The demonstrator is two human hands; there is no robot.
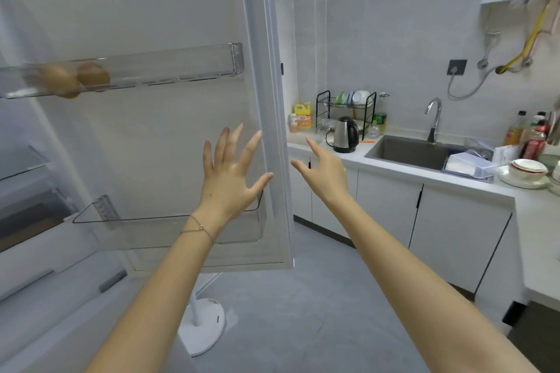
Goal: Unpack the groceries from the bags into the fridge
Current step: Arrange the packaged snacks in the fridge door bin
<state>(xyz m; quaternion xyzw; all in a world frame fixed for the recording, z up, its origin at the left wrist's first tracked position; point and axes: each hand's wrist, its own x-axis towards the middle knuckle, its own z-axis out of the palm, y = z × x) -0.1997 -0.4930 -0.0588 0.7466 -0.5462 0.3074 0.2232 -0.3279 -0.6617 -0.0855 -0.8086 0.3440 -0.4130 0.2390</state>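
Note:
The white fridge door [269, 70] stands open in front of me, its inner side facing me. Its upper clear door shelf [181, 68] holds two brown round fruits [72, 79] at the left end. The lower door shelf [169, 227] looks bare. My left hand [231, 172] is raised with fingers spread in front of the door's inner face near its free edge, holding nothing. My right hand [322, 171] reaches out just past the door's edge, fingers relaxed and apart, holding nothing. The fridge interior [27, 191] shows at the far left. No bags are in view.
A white round stand base [203, 324] sits on the grey floor under the door. To the right runs a counter with a kettle [345, 135], dish rack [345, 106], sink [409, 150], bottles [533, 139] and stacked bowls [527, 169] over white cabinets [454, 230].

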